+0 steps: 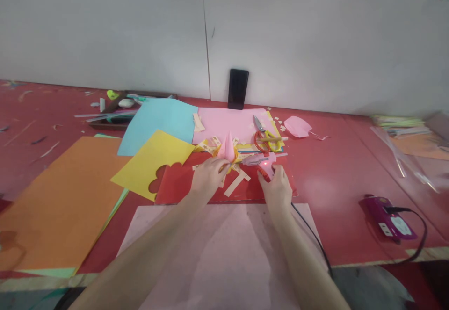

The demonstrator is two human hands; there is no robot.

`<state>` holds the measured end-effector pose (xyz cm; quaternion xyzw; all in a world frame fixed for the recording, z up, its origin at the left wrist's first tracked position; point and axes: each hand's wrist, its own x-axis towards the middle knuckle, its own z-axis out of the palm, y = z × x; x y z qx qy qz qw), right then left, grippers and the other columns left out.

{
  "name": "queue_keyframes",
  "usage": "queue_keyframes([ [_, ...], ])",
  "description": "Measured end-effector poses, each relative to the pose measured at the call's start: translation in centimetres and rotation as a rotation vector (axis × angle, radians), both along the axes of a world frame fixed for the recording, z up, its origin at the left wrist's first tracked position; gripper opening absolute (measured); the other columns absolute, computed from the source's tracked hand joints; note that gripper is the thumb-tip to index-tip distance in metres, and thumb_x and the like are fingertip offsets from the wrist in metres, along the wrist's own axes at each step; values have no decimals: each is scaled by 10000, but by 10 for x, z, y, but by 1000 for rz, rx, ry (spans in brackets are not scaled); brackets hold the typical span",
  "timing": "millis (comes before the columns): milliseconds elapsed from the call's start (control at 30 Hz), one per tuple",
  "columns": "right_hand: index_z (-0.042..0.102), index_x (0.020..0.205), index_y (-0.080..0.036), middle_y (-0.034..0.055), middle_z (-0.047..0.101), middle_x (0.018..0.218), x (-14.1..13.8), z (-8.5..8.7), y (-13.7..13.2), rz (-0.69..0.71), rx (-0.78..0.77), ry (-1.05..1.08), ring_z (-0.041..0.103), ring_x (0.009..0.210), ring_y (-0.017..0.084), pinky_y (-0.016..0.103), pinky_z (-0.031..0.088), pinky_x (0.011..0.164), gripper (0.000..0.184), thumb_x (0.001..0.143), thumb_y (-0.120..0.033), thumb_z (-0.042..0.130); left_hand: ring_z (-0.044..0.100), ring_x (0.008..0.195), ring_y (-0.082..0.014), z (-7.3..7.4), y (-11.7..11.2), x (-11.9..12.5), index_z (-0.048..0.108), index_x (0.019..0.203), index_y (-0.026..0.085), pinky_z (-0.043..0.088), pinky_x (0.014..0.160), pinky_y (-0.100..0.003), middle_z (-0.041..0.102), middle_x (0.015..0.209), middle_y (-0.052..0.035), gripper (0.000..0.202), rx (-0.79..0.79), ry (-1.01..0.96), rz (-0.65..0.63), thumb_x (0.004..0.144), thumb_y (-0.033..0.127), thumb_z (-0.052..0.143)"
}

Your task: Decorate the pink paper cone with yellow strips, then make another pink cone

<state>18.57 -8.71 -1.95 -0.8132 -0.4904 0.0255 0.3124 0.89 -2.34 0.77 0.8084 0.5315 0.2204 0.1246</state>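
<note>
My left hand (pixel 207 177) rests on the red sheet (pixel 175 183), fingers pinched at the base of an upright pink paper cone (pixel 228 148) with yellow paper strips around it. My right hand (pixel 278 186) is wrapped round a pink glue gun (pixel 261 161) whose red light glows; its nozzle points left toward the cone. A black cord (pixel 312 235) runs back from the gun along my right arm. Cut beige strips (pixel 235 183) lie between the two hands.
Scissors with red and yellow handles (pixel 264 138) lie on a pink sheet (pixel 228 122). Blue (pixel 157 120), yellow (pixel 154 160) and orange (pixel 63 198) sheets spread left. A black phone (pixel 238 89) leans on the white wall. A purple power strip (pixel 386 217) sits right.
</note>
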Motion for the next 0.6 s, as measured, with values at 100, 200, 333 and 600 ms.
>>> queue_keyframes([
  [100, 458, 949, -203, 90, 583, 1025, 0, 1, 0, -3, -8, -8, 553, 889, 227, 288, 386, 598, 315, 745, -443, 479, 581, 842, -163, -2, 1, 0, 635, 867, 220, 419, 641, -244, 658, 861, -15, 191, -4, 7, -2, 827, 299, 465],
  [200, 456, 947, -201, 93, 583, 1024, 0, 1, 0, 0, -8, -17, 552, 894, 228, 289, 389, 600, 312, 749, -442, 476, 580, 845, -162, -4, 2, -1, 634, 874, 221, 418, 647, -243, 657, 874, -15, 200, 3, 14, -5, 830, 304, 457],
  [333, 457, 940, -199, 96, 585, 1017, 0, 0, 0, 5, 3, -18, 552, 887, 228, 287, 385, 598, 312, 751, -447, 468, 583, 843, -162, -4, 2, 0, 633, 873, 222, 417, 642, -242, 658, 874, -11, 200, 3, 34, 0, 830, 306, 457],
  [600, 457, 947, -203, 87, 585, 1017, 1, -1, 0, 1, -7, -7, 553, 888, 226, 288, 386, 608, 331, 741, -461, 464, 577, 812, -150, -6, 2, -1, 631, 862, 210, 412, 661, -229, 656, 840, -13, 198, 51, 61, -27, 836, 286, 450],
])
